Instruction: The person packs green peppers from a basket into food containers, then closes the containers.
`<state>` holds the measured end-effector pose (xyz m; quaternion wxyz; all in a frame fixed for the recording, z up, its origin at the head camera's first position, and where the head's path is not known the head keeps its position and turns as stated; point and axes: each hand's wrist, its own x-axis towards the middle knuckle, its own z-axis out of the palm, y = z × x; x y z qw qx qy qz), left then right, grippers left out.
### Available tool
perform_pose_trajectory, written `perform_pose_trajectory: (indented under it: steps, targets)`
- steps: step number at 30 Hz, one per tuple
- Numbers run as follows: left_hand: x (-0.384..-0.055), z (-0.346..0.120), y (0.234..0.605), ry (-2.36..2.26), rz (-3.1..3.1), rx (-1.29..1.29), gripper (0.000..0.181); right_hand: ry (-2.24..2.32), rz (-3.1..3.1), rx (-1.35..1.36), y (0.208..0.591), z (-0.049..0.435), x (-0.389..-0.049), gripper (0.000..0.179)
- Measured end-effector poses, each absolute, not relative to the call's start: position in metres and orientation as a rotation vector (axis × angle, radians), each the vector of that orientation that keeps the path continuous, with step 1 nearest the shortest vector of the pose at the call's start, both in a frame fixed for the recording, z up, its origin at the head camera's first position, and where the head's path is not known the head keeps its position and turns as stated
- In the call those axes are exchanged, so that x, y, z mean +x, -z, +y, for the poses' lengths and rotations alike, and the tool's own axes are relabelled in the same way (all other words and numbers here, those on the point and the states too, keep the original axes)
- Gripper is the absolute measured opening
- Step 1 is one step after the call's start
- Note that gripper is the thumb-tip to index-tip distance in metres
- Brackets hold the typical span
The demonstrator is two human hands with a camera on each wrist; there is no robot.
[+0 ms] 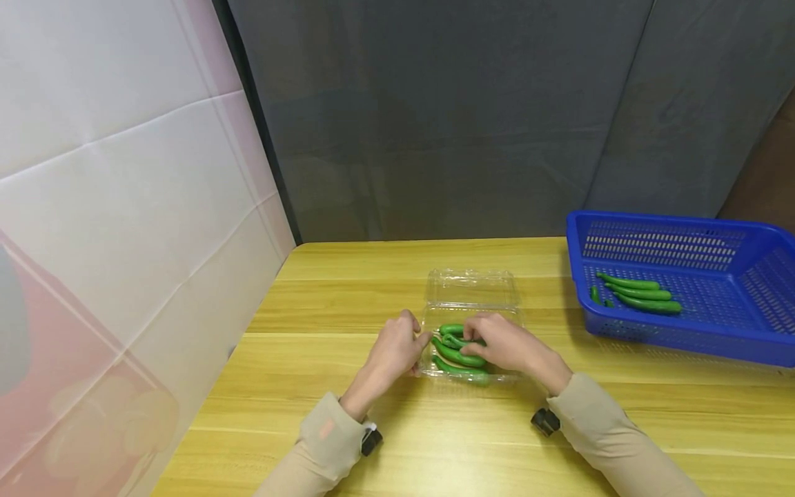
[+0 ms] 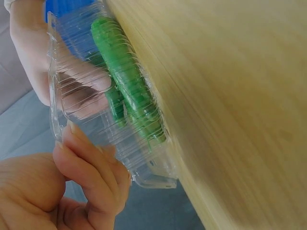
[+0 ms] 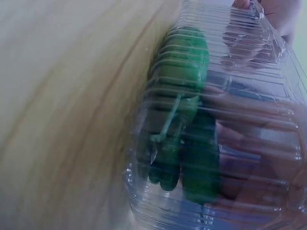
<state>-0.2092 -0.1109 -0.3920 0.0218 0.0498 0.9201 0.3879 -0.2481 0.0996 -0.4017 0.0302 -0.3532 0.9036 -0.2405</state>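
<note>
A clear plastic clamshell box (image 1: 473, 314) lies on the table with its lid folded back. Several green chili peppers (image 1: 458, 357) lie side by side in its base; through the ribbed wall, the right wrist view shows a green pepper (image 3: 184, 62) and stems. My left hand (image 1: 394, 345) pinches the box's near-left rim between thumb and fingers, as the left wrist view shows. My right hand (image 1: 502, 343) reaches inside from the right, its thumb and fingers pinching a pepper among the others. Its fingertips are partly hidden behind the plastic in both wrist views.
A blue perforated basket (image 1: 673, 331) stands to the right on the wooden table (image 1: 348, 297), holding several more green peppers (image 1: 646, 295). A grey curtain (image 1: 435, 124) hangs behind the table, and a pale printed cloth (image 1: 124, 207) borders its left side.
</note>
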Motion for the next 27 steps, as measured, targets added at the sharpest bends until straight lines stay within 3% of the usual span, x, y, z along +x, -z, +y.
perform_pose_trajectory:
  steps: [27]
  targets:
    - [-0.2088,-0.1106,0.3917,-1.217,2.843,0.151,0.026,0.658,2.922,-1.102,0.4074,0.0933,-0.243,0.018]
